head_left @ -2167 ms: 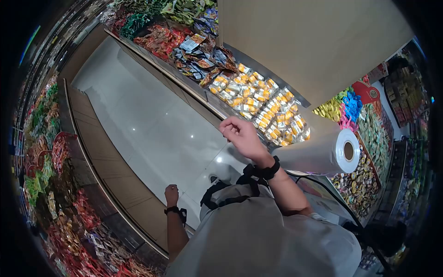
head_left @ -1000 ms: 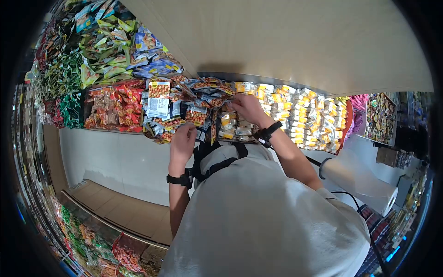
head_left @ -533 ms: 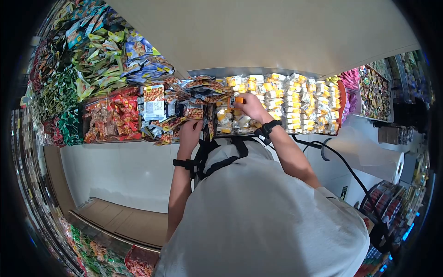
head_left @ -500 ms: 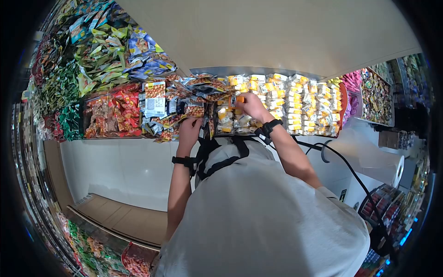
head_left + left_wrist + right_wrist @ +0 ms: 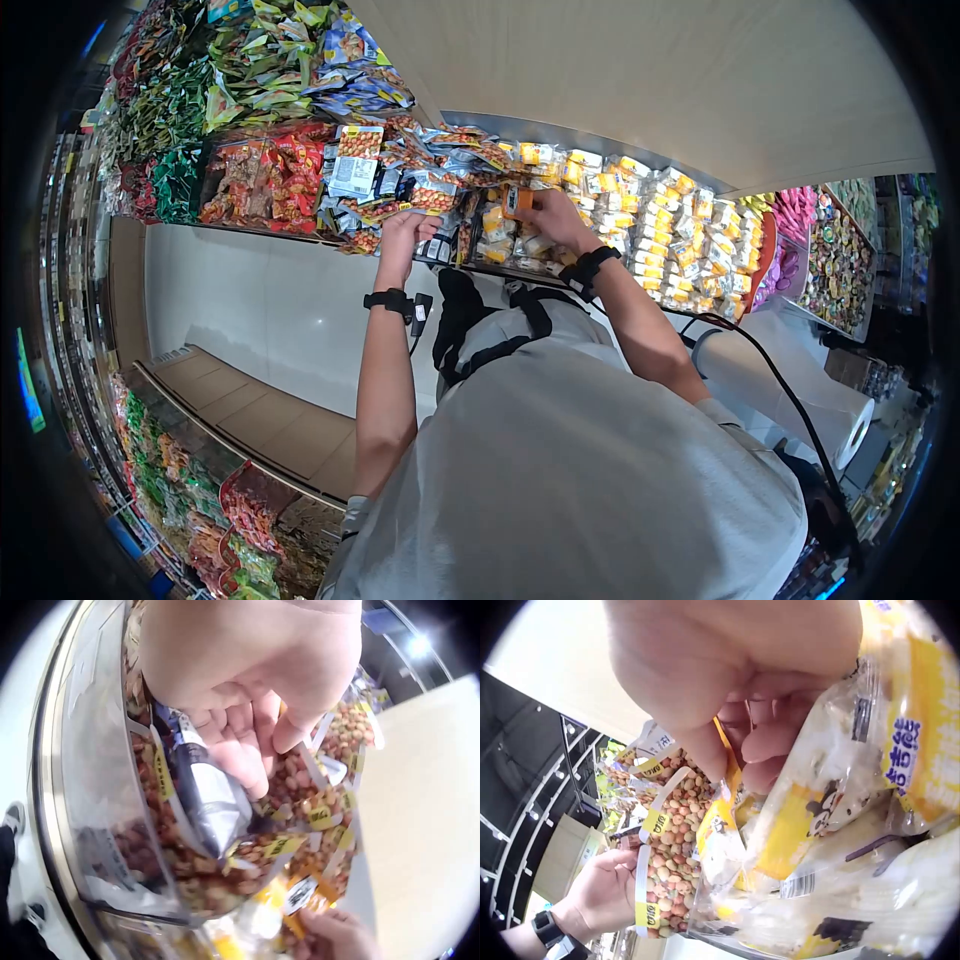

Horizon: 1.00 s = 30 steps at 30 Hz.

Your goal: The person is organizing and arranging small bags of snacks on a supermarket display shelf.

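Note:
In the head view, my right hand (image 5: 562, 222) pinches a small orange packet (image 5: 518, 203) at the left end of a bin of yellow-and-white wrapped snacks (image 5: 655, 225). The right wrist view shows the packet's orange edge (image 5: 731, 761) between thumb and fingers, close over the clear wrappers. My left hand (image 5: 403, 238) is at the front of the neighbouring heap of nut packets (image 5: 357, 165). Its relaxed fingers (image 5: 244, 754) rest among these packets, beside a dark, silver-ended packet (image 5: 214, 799), in the left wrist view. Both hands wear black wrist straps.
Red-wrapped snacks (image 5: 265, 180) and green packets (image 5: 270, 65) fill the bins at left. A pale panel (image 5: 680, 80) rises behind the bins. A roll of clear plastic bags (image 5: 785, 385) stands at right, near a black cable (image 5: 775, 365). A lower shelf (image 5: 260, 410) lies across the aisle.
Both hands have come from over the aisle to the bins. The right hand has taken hold of the orange packet. Most recently, the left hand has shifted slightly leftward along the nut packets.

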Each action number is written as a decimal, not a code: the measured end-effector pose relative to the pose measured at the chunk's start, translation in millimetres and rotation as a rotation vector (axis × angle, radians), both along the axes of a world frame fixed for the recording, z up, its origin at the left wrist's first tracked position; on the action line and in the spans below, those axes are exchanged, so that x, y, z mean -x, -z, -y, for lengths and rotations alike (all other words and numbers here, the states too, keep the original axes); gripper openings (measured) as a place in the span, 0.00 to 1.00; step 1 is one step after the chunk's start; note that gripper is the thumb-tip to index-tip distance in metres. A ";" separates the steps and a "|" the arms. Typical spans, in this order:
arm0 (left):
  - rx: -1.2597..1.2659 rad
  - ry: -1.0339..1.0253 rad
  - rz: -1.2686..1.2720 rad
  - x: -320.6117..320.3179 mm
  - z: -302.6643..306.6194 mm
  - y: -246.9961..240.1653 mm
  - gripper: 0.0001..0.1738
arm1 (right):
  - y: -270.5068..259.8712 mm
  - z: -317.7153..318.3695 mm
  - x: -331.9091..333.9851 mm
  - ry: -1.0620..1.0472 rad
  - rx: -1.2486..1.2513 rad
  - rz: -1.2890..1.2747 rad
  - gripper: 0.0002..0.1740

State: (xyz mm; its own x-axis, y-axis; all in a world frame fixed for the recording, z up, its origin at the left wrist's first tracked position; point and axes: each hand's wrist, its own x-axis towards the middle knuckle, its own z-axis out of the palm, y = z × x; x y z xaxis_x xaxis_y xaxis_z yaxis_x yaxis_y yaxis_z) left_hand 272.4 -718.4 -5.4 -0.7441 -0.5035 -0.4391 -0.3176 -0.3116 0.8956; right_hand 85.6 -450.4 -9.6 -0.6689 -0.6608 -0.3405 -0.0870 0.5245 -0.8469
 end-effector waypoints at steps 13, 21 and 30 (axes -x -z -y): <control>0.790 0.070 0.113 51.7 20.5 -62.6 0.16 | 17.6 -6.9 9.5 0.083 0.287 0.410 0.12; 0.288 -0.102 0.052 58.3 45.8 -37.4 0.19 | 4.2 -6.4 6.2 0.123 0.239 0.294 0.11; 0.182 -0.103 0.116 52.2 93.6 -4.5 0.18 | 9.3 4.5 9.1 0.028 0.133 -0.040 0.13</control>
State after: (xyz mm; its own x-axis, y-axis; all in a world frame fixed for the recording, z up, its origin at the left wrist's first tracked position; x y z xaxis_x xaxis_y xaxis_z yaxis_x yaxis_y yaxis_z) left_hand 220.2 -812.0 -1.0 -0.6345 -0.6531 -0.4134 -0.3963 -0.1843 0.8994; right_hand 76.6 -454.9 -18.9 -0.6989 -0.6793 -0.2238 -0.1095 0.4109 -0.9051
